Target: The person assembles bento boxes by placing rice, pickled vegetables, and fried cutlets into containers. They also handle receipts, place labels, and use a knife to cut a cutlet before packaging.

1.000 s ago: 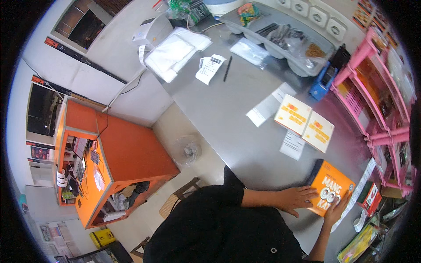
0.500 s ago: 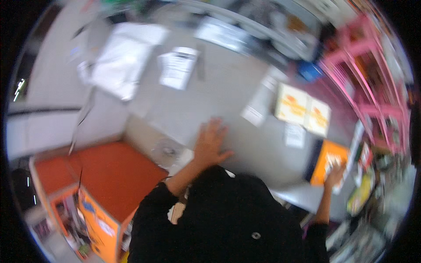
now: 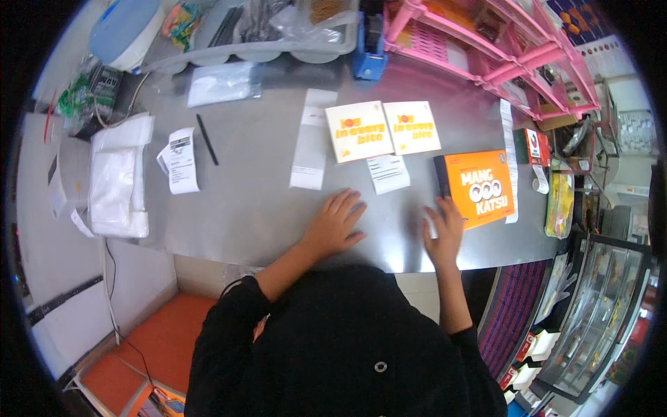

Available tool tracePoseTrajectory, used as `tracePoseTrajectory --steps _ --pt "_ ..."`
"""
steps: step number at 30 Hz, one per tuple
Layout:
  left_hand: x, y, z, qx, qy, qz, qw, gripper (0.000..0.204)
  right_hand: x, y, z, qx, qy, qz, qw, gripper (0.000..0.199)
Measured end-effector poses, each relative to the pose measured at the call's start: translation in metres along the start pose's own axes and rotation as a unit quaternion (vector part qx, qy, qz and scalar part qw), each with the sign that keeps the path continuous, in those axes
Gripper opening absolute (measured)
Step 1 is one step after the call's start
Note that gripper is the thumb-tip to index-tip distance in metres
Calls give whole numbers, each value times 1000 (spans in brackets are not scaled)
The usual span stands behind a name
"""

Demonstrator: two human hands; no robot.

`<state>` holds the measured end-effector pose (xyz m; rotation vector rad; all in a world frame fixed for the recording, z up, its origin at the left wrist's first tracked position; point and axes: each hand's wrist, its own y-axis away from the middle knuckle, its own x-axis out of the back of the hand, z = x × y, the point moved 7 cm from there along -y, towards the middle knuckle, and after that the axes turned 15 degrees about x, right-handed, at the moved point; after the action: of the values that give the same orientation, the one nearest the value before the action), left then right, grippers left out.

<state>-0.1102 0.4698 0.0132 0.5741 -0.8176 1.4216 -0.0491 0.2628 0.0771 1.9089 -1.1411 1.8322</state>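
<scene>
My left hand (image 3: 335, 224) lies on the metal table near its front edge, fingers spread and holding nothing. To the right, my right hand (image 3: 445, 229) is open, its fingers stretched out beside the lower left corner of an orange box (image 3: 455, 177) with dark sides. I cannot tell whether the fingertips touch that box. Beyond my hands sit two small white boxes (image 3: 356, 132) with yellow and orange print, side by side. A paper slip (image 3: 389, 175) shows in front of them, and a long paper strip (image 3: 310, 139) lies to their left.
Stacked white plastic bags (image 3: 119, 177), a receipt (image 3: 182, 161) and a black pen-like stick (image 3: 207, 140) lie at the left. A divided clear tray (image 3: 257, 45) stands at the back. Pink shelving (image 3: 507, 69) rises at the back right. Another long receipt (image 3: 509, 139) lies beyond the orange box.
My view has swung to the right and grown sharper. My right hand has come off the orange box to its lower left corner. My left hand stays spread on the table.
</scene>
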Motion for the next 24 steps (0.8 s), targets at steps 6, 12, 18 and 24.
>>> tracePoseTrajectory --steps 6,12,18,24 --pt "-9 -9 3 36 -41 -19 998 57 10 77 129 -164 86 -39 982 74" --pt "-48 -65 131 20 3 28 999 55 69 83 180 -169 -29 64 983 38" --pt "-153 -161 268 -31 -115 -63 991 69 70 158 299 -321 -15 122 939 52" --pt "-172 -192 242 20 -219 -28 975 72 61 165 317 -351 -81 49 932 70"
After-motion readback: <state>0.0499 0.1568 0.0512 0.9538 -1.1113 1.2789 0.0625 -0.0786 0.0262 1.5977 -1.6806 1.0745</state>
